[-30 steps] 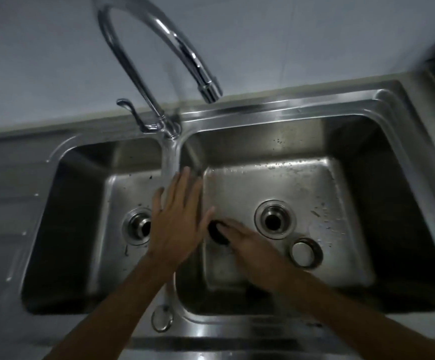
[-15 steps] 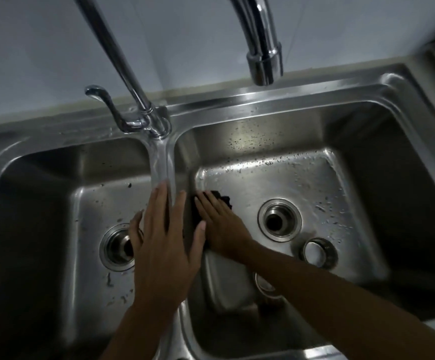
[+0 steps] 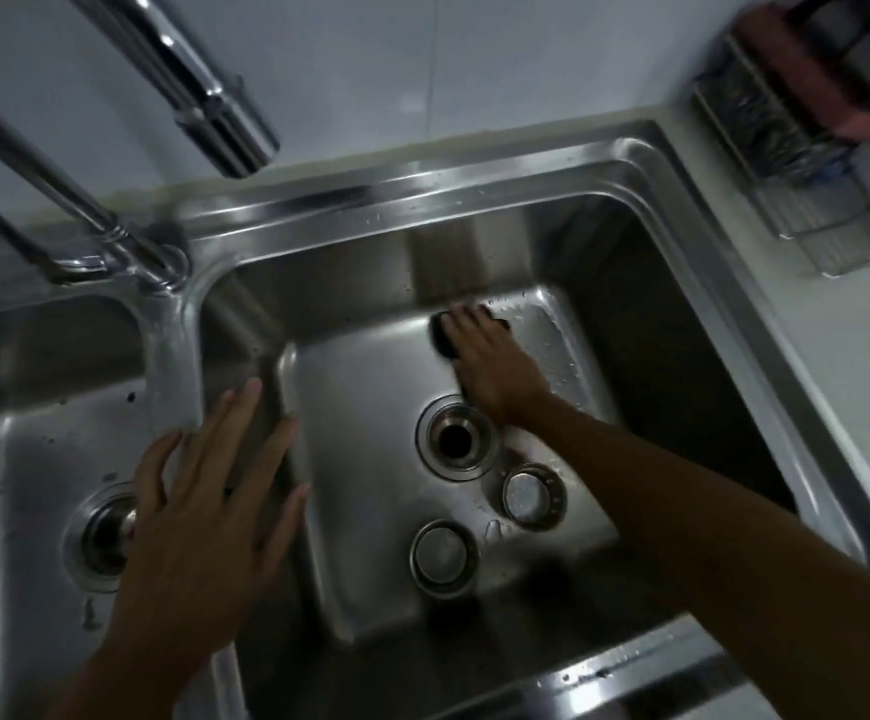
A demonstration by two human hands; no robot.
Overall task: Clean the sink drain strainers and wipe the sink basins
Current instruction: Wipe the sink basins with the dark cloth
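Note:
A steel double sink fills the view. My right hand (image 3: 495,363) presses a dark scrubbing pad (image 3: 442,337) flat on the floor of the right basin (image 3: 360,418), near its back wall. In front of that hand lies the open drain (image 3: 456,440). Two round steel strainers (image 3: 532,495) (image 3: 442,557) lie loose on the basin floor by the drain. My left hand (image 3: 204,506) rests flat with spread fingers on the divider (image 3: 173,366) between the basins and holds nothing. The left basin's drain (image 3: 102,537) is partly hidden by that hand.
The chrome tap spout (image 3: 214,101) hangs above the divider, its lever (image 3: 1,226) at the left. A wire rack (image 3: 807,163) holding a pink item stands on the counter at the back right. The white wall runs behind the sink.
My right hand has slid the pad from the left side of the right basin to its back right. The view has moved closer and to the right; my left hand stays on the divider.

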